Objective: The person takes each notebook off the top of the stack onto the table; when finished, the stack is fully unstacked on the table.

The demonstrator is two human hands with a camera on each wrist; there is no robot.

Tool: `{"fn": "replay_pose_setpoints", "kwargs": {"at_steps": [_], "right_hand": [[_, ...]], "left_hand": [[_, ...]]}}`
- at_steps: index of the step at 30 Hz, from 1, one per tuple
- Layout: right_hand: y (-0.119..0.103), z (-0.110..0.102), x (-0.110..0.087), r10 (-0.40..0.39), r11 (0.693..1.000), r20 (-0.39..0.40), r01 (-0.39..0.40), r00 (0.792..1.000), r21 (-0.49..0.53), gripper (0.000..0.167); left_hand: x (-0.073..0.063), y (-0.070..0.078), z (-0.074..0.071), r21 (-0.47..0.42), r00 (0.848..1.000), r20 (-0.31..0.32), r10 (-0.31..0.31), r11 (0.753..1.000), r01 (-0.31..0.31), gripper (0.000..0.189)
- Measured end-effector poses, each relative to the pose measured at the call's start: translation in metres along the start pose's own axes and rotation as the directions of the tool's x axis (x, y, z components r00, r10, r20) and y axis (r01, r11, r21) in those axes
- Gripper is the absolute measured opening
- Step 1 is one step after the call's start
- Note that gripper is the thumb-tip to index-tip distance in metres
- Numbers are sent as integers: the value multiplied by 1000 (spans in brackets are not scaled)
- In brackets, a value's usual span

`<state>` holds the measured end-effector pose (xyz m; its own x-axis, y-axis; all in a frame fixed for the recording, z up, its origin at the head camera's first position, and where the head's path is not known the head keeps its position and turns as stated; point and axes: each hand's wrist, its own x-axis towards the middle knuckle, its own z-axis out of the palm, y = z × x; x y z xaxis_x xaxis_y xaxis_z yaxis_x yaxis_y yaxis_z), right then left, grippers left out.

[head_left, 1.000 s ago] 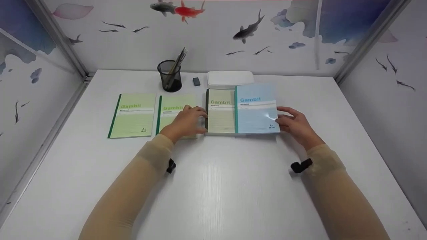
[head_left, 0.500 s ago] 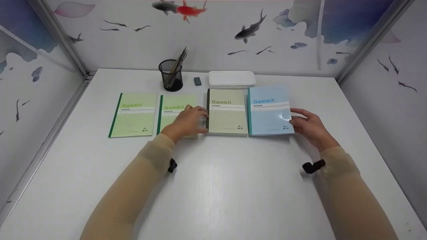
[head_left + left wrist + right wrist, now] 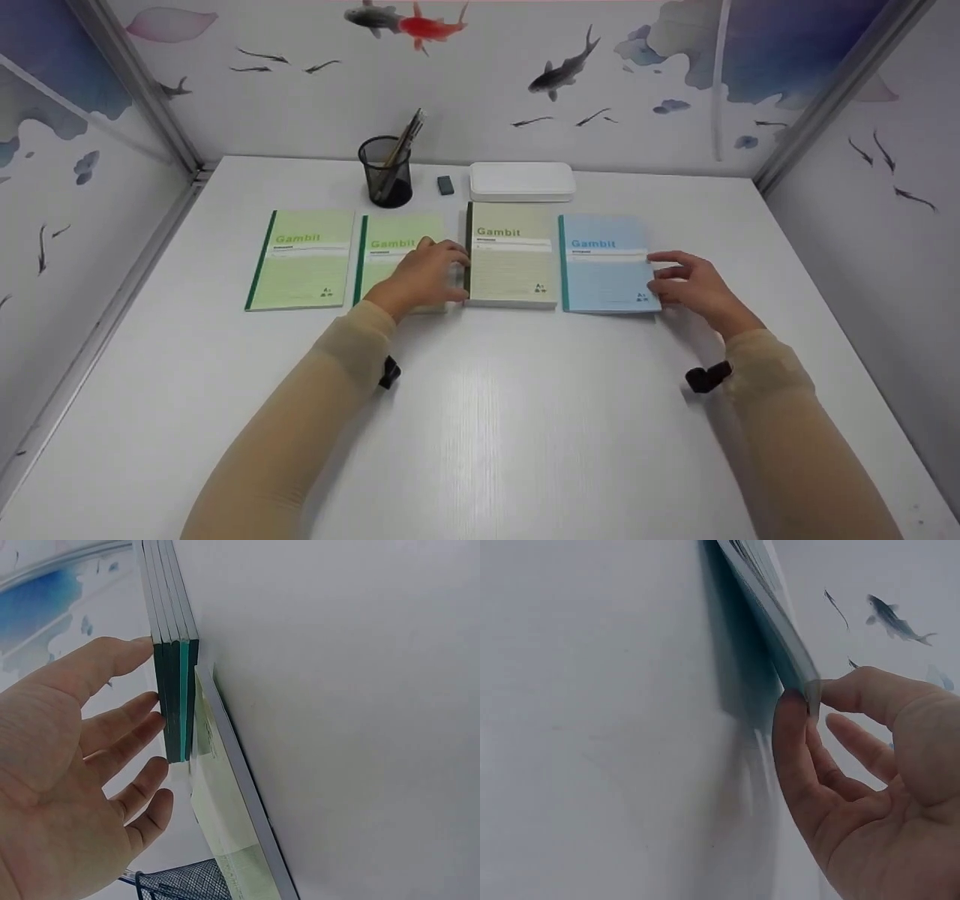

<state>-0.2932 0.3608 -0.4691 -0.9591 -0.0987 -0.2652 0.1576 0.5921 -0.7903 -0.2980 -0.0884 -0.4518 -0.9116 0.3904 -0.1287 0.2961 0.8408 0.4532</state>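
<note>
In the head view my right hand [image 3: 694, 289] pinches the right edge of a blue notebook [image 3: 604, 270]. The right wrist view shows that edge, raised off the table, between thumb and finger. Left of it lies a stack topped by a beige-green notebook [image 3: 514, 259]. My left hand [image 3: 420, 276] rests its fingertips against the stack's spine side; the left wrist view shows several dark and teal spines [image 3: 178, 701] there. Beneath that hand, a light green notebook [image 3: 382, 232] is partly hidden. Another light green notebook [image 3: 304, 266] lies farther left.
Behind the notebooks stand a black mesh pen cup [image 3: 386, 176] with pens, a small dark eraser-like block [image 3: 445, 185] and a white case [image 3: 522, 181]. Printed wall panels enclose the white table [image 3: 480, 427] at the back and sides.
My right hand has drawn the blue notebook rightward off the beige-green one and then lowered it beside the stack. My left hand has stayed at the stack's spine side.
</note>
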Motion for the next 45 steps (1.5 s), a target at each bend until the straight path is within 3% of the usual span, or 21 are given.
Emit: {"fn": "replay_pose_setpoints", "kwargs": {"at_steps": [7, 22, 27, 35, 45], "right_hand": [[-4, 6, 0, -52, 960, 0, 50, 999, -276, 54], [-11, 16, -1, -53, 906, -11, 44, 999, -421, 48], [-14, 23, 0, -89, 929, -45, 66, 995, -364, 45], [-32, 57, 5, -128, 970, -65, 111, 990, -217, 34], [-70, 101, 24, -116, 992, 19, 117, 993, -39, 37]], "left_hand": [[1, 1, 1, 3, 1000, -1, 6, 1000, -6, 58], [0, 0, 2, 35, 1000, 19, -19, 999, 18, 55], [2, 2, 0, 23, 1000, 12, -21, 1000, 21, 56], [4, 3, 1, 1, 1000, 14, -23, 1000, 23, 56], [1, 1, -3, 15, 1000, 17, -9, 1000, 9, 55]]}}
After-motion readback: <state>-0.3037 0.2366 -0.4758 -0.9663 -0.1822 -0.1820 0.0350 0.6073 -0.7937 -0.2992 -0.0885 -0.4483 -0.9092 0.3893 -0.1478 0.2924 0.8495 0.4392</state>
